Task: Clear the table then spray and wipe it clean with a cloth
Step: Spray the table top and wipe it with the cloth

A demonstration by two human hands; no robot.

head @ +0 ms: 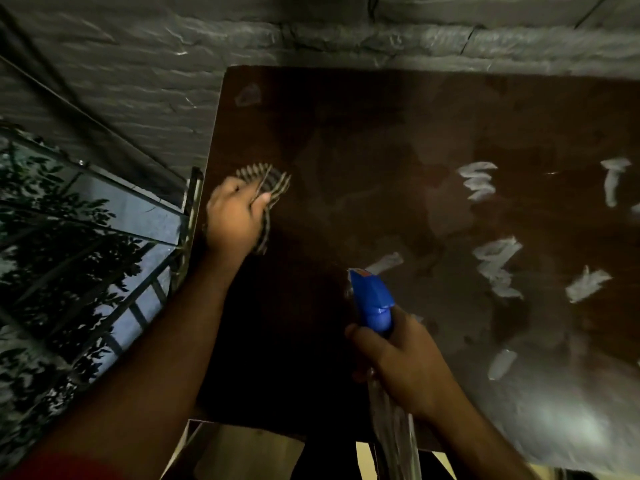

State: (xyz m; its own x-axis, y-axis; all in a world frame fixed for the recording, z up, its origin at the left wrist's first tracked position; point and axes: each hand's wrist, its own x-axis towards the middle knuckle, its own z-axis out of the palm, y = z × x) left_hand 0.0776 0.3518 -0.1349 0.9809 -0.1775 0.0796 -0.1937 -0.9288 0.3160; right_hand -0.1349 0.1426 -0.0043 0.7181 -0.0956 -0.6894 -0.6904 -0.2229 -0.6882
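Left hand [235,213] grips a striped cloth [268,188] against the cleared counter [398,140]; right hand [401,362] clutches the blue-nozzled spray bottle [372,299]. White foam streaks [495,265] await wiping; most wiping apparently remains.

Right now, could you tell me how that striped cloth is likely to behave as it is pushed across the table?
The striped cloth looks floppy: it bunches and folds under the left hand. It probably drags easily over the glossy table. It seems thin, so likely light.
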